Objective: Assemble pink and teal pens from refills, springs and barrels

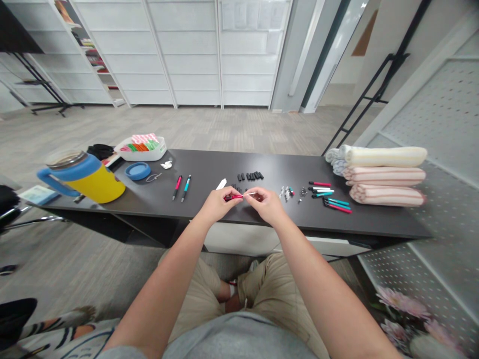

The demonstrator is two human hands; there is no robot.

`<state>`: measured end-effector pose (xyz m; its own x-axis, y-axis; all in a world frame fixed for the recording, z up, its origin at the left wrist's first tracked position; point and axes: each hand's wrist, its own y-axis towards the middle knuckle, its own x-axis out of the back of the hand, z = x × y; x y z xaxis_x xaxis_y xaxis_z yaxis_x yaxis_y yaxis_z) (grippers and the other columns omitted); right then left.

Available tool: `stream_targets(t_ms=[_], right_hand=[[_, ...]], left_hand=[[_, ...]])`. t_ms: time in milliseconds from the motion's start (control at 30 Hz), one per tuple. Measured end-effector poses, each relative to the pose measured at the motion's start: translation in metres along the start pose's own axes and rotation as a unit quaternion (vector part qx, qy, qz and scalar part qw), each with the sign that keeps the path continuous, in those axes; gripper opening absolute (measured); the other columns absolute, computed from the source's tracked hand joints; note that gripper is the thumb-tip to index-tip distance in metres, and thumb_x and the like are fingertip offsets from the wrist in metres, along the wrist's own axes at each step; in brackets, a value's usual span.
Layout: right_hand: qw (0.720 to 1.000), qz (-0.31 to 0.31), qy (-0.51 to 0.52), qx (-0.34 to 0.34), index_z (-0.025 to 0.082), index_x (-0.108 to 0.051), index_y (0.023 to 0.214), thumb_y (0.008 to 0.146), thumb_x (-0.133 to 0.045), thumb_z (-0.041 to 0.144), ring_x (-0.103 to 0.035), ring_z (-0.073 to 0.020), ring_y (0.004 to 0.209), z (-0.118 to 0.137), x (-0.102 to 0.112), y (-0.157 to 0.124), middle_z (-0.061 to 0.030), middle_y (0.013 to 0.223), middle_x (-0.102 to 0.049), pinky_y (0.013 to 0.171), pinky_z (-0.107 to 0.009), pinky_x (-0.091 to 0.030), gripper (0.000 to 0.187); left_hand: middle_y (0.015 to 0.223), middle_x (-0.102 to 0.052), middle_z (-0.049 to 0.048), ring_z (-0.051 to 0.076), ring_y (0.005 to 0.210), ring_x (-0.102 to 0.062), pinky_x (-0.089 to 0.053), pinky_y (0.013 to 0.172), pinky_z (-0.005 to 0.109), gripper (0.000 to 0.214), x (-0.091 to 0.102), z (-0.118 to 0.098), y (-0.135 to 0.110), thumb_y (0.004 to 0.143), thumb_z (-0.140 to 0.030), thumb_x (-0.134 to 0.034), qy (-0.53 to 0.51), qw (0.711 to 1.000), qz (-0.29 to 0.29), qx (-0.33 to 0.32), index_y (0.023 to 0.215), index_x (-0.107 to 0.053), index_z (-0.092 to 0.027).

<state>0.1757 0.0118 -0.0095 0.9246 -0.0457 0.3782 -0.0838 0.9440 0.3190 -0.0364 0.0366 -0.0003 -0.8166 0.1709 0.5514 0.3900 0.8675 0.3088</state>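
My left hand (217, 203) is closed round a red pen barrel (233, 198) above the front of the dark table. My right hand (266, 203) pinches a thin whitish pen refill (250, 193), its tip meeting the barrel's end. Just beyond my hands lie black pen grips (250, 176) in a row. A white pen part (221, 184) lies by the left hand, partly hidden. Small metal and clear pen parts (287, 193) are scattered right of my right hand. Farther right are red, white and teal barrels (337, 204). One red pen (177, 188) and one teal pen (186, 188) lie to the left.
On the table's (209, 162) left stand a yellow-and-blue mug (99, 182), a blue lid (137, 171) and a white basket (149, 155) of colourful packets. Rolled towels (387, 175) are stacked at the right end. Another person's leg (71, 331) shows at lower left.
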Motion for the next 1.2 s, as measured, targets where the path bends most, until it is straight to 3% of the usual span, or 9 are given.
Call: stream_targets(t_ms=[200,433,733,1200], right_hand=[[1.0,-0.017,-0.012,0.0,0.022,-0.08,0.092,0.089,-0.072,0.046,-0.058,-0.0171,0.063,0.0013,0.0,-0.0007,-0.0022,0.073,-0.072,0.059,-0.028,-0.043,0.025],[1.0,0.02,-0.007,0.006,0.023,-0.081,0.095,0.09,-0.07,0.046,-0.054,-0.0158,0.059,0.0037,0.0023,-0.0012,-0.0003,0.069,-0.068,0.057,-0.028,-0.04,0.026],[1.0,-0.011,-0.021,0.005,0.023,-0.081,0.092,0.089,-0.071,0.046,-0.054,-0.0161,0.06,0.0025,0.0005,-0.0009,-0.0008,0.069,-0.068,0.058,-0.029,-0.04,0.025],[1.0,0.001,-0.006,0.002,0.023,-0.081,0.092,0.089,-0.071,0.045,-0.051,-0.0155,0.057,0.0024,0.0011,-0.0011,0.0005,0.064,-0.064,0.055,-0.028,-0.038,0.024]], left_hand=[[0.085,-0.075,0.0011,0.016,0.074,-0.062,-0.048,0.072,0.027,0.017,-0.0003,0.0,0.0005,0.089,-0.037,-0.073,0.0,1.0,0.0,0.002,0.095,-0.077,-0.021],[0.083,-0.074,0.0004,0.015,0.072,-0.061,-0.047,0.07,0.027,0.015,0.0002,0.0013,0.0008,0.089,-0.036,-0.072,0.002,1.0,-0.002,0.001,0.093,-0.077,-0.021],[0.084,-0.075,0.0005,0.015,0.072,-0.061,-0.046,0.071,0.027,0.016,0.0003,-0.0012,0.0008,0.089,-0.036,-0.073,-0.001,1.0,0.004,0.002,0.094,-0.078,-0.021],[0.08,-0.073,-0.0004,0.015,0.07,-0.06,-0.045,0.068,0.026,0.016,-0.001,0.0012,0.0001,0.09,-0.037,-0.073,0.003,1.0,-0.005,0.002,0.092,-0.077,-0.021]])
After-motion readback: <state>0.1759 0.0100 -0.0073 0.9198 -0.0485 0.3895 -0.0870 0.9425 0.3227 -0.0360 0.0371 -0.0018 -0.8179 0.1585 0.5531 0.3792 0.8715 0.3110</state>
